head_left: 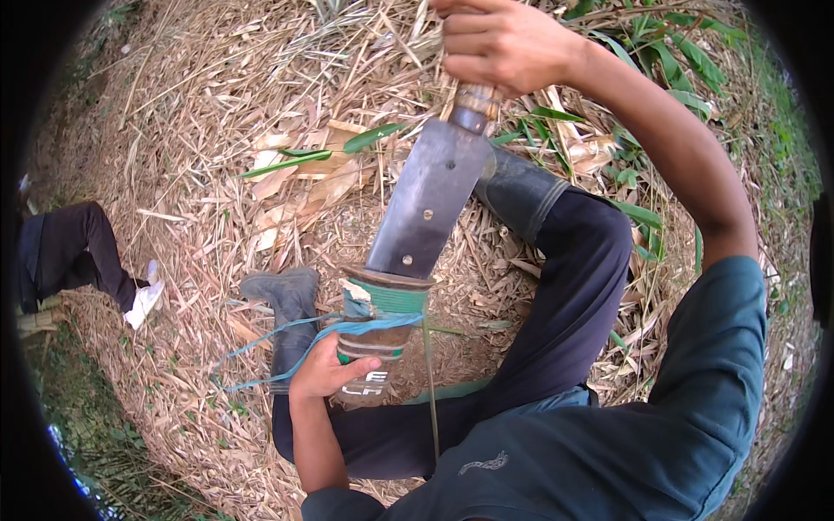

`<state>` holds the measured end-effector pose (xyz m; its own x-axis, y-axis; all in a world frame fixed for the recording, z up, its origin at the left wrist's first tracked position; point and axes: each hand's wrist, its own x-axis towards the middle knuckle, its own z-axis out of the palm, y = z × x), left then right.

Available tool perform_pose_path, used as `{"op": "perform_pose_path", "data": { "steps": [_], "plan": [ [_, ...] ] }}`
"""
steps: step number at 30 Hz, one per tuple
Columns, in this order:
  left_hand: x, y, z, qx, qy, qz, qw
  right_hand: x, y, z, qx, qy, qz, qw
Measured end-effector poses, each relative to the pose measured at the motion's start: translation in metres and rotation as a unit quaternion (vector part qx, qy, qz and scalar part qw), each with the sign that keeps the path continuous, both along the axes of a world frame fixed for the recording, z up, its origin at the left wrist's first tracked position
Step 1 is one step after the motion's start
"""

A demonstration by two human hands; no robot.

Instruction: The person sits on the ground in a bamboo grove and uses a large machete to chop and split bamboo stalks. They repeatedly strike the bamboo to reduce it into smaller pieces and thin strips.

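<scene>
My right hand grips the handle of a broad steel knife raised high at the top of the view. The blade points down, with its tip inside the mouth of a sheath wrapped in green cord. My left hand holds the sheath's lower part near my waist. A light blue strap trails from the sheath to the left. I wear dark trousers, a teal shirt and rubber boots.
Dry bamboo leaves and straw cover the ground all around. Green plants grow at the upper right. Another person's leg in dark trousers lies at the left edge.
</scene>
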<state>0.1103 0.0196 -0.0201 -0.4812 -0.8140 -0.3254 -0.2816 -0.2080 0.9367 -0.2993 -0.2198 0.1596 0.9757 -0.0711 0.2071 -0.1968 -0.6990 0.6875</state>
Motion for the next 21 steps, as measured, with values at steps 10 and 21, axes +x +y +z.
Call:
{"op": "perform_pose_path", "data": {
  "steps": [10,21],
  "plan": [
    [-0.064,-0.082,0.029,-0.031,-0.025,0.027,0.999,-0.292,0.175,-0.106,0.162,-0.555,-0.588,0.565],
    [-0.426,-0.186,0.056,0.161,0.39,0.016,0.907,-0.236,0.337,-0.202,0.132,-0.881,-0.333,0.31]
  ]
}}
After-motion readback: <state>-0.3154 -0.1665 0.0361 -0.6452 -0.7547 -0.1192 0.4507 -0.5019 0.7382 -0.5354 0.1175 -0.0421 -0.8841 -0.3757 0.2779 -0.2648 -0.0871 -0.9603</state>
